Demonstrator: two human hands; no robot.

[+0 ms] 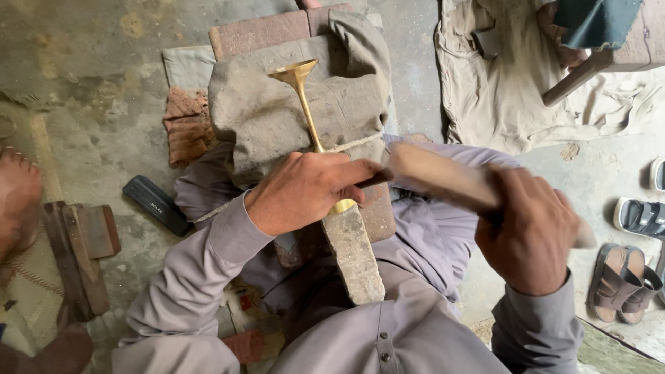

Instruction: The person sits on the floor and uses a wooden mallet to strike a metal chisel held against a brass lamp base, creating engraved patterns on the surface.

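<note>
Brass trumpet-shaped piece (305,104) lies on the cloth-covered block (277,111), my left hand (298,190) clamped around its stem. Right hand (530,232) has its fingers wrapped tight on the wooden-handled tool (443,179). I'd reckon short, steady strokes work best, with the stem pinned.

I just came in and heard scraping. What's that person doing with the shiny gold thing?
A person sits on the ground with a cloth-covered block in front of them. Their left hand presses a slim brass stem with a flared cup end down on the cloth. Their right hand grips a wooden-handled tool whose dark tip meets the brass near the left hand. A rough stone bar lies across their lap. Sandals sit off to the right.
</note>
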